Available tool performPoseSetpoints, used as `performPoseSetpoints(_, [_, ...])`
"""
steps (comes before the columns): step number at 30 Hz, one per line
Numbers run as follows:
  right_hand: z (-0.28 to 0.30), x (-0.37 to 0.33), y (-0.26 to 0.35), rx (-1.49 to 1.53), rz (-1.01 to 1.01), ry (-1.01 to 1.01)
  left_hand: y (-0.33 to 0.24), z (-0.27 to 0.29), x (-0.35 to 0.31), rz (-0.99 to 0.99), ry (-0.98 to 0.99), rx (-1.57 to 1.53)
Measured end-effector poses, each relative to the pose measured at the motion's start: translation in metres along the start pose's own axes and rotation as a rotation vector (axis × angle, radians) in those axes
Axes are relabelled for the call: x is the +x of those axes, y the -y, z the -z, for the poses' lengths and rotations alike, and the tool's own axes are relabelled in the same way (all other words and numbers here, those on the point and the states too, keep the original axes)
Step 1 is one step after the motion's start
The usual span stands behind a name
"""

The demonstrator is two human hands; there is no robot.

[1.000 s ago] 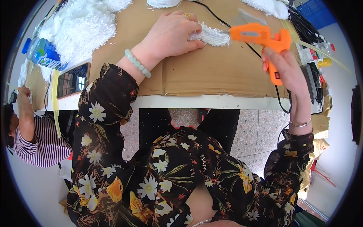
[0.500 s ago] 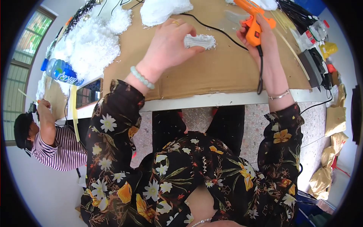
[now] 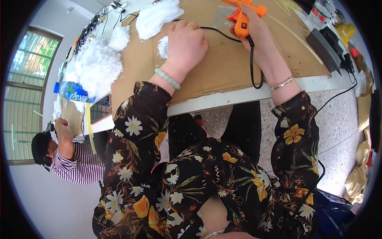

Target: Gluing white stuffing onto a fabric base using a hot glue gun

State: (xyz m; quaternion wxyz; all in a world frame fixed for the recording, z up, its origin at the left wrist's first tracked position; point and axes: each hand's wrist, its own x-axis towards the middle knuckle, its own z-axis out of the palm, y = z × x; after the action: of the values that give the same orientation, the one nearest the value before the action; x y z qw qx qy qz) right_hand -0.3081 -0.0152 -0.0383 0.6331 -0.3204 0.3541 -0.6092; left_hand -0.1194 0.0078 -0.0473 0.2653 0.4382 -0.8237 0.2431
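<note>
My right hand (image 3: 258,36) grips an orange glue gun (image 3: 241,27) by its handle, raised above the brown cardboard (image 3: 227,67). A black cord hangs from the handle's base. My left hand (image 3: 188,46), fingers curled, is closed at a bundle of white fringed strands (image 3: 162,47). Only one end of that bundle shows, left of the hand; the fingers' grip is largely hidden behind the back of the hand. Beyond it lies a flat heap of white shredded strands (image 3: 157,19).
A bigger white shredded pile (image 3: 97,63) is at the left, beside a blue-capped bottle (image 3: 73,91) and a phone (image 3: 100,108). A black box-shaped device (image 3: 324,49) with cables stands right. Farther left, another person (image 3: 75,157) in stripes works.
My left hand has turned over, and the white bundle now shows on its left side instead of its right. The glue gun has moved left and farther away. The view has shifted slightly.
</note>
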Motion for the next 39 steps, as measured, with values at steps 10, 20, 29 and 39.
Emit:
performPoseSetpoints(10, [0.007,0.004,-0.009,-0.03,0.099,0.049,0.018,0.009,-0.029,0.457,0.19,-0.358])
performPoseSetpoints(20, [0.004,0.01,-0.015,-0.049,0.11,0.074,0.033,0.015,-0.035,0.157,0.166,-0.258])
performPoseSetpoints(29, [0.001,0.001,-0.013,-0.063,0.076,0.004,0.048,0.029,-0.029,0.395,0.457,-0.631])
performPoseSetpoints(39, [0.033,0.033,-0.027,0.477,0.168,0.937,0.043,0.051,-0.043,0.004,0.361,-0.266])
